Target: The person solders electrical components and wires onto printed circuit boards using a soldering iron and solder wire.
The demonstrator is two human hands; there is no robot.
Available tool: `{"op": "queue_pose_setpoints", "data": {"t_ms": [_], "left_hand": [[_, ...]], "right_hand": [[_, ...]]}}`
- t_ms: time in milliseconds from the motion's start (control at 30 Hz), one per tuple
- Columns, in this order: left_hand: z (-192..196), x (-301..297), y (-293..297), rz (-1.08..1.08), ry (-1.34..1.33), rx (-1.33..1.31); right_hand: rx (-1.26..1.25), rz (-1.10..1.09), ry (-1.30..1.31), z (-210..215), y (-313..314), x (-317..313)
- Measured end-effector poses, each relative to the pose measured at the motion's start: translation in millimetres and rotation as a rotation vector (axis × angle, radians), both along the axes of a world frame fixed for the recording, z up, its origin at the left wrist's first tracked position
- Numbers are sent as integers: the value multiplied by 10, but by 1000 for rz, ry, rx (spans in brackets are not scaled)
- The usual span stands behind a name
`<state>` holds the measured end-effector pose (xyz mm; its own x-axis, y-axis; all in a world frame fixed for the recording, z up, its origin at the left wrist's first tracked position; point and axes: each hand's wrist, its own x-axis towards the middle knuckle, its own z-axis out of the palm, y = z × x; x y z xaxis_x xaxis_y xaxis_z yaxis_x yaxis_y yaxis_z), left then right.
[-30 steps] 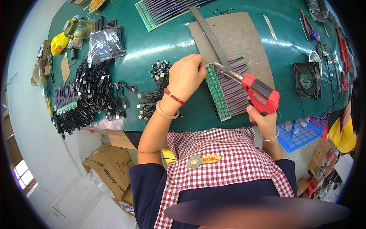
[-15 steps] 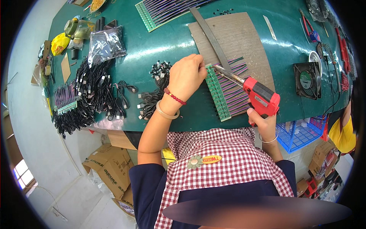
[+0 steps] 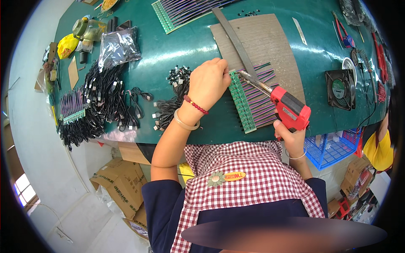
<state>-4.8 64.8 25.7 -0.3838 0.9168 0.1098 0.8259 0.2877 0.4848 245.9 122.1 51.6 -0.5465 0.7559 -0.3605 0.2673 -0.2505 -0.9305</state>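
Observation:
My right hand [image 3: 291, 137] is closed around the grip of a red and black soldering gun [image 3: 291, 110]. Its metal tip rests at or just over the far end of a green circuit board strip [image 3: 243, 105]. Rows of thin purple, pink and black wires [image 3: 262, 99] run rightward from this strip. At the strip's far left corner is my left hand [image 3: 209, 80], fingers pinched together; whatever they grip is hidden behind the hand. A flat metal bar [image 3: 234, 40] lies slantwise over the wires and a wooden board [image 3: 270, 38].
Left of my left arm lie bundled black cables [image 3: 168, 111] and a larger cable heap [image 3: 103, 97]. A clear plastic bag [image 3: 119, 48] sits behind them. Another wired board strip [image 3: 164, 17] lies at the far edge. To the right stand a black fan [image 3: 339, 89] and red-handled pliers [image 3: 339, 27].
Both hands and the soldering gun keep nearly the same places. The whole view has shifted by a few pixels.

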Motion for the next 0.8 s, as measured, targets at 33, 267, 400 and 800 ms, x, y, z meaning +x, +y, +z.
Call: {"op": "queue_pose_setpoints", "data": {"t_ms": [33,267,400,800], "left_hand": [[0,-1,2,0,0,1],[-4,-8,1,-5,0,1],[10,-10,-27,7,-28,-22],[275,-359,-990,257,91,-11]], "right_hand": [[-18,-17,-4,14,0,-2],[-12,-12,11,-5,-10,9],[-33,-47,22,36,-30,-1],[-3,-144,125,193,55,-46]]}}
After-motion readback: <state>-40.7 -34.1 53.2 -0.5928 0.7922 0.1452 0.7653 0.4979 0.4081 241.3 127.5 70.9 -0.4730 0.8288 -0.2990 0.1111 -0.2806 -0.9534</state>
